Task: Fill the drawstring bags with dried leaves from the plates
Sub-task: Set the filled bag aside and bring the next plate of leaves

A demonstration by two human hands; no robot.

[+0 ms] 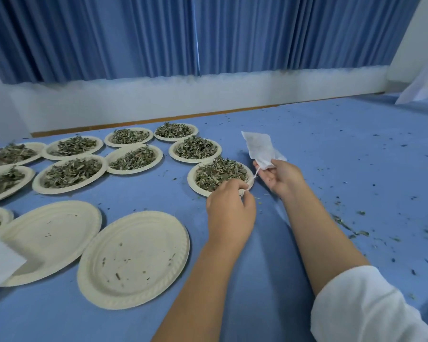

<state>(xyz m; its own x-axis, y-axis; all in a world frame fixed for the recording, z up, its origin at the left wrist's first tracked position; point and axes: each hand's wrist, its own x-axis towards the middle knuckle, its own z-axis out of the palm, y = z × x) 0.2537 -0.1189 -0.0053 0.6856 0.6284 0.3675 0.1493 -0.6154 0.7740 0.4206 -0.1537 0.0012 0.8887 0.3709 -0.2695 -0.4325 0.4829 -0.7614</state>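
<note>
Head view: we hold a white drawstring bag [258, 148] upright in our right hand [281, 180], fingers curled round its lower end, while our left hand [229, 208] pinches the string [256, 173] between thumb and fingers, just above the near rim of a plate [191, 180] heaped with dried leaves [218, 175]. The string runs from one hand to the other. The bag looks flat and crumpled, and we cannot tell whether anything is in it. More full plates [71, 172] sit in rows to the left, two bare plates [134, 257] lie nearer us, and crumbs [349, 228] litter the blue surface [331, 149] on the right.

As we read it, the step is working the string to ready the bag's mouth beside the plate. To do it well, we would bring the bag right over the leaves, so that spills fall back on the plate and not on the surface. We would draw the string gently and in line with its channel, since thin fabric is likely to pucker or tear. The right hand should grip just below the mouth without crushing it shut. The leaves look brittle, so small, loose pinches should serve better than fistfuls.
</note>
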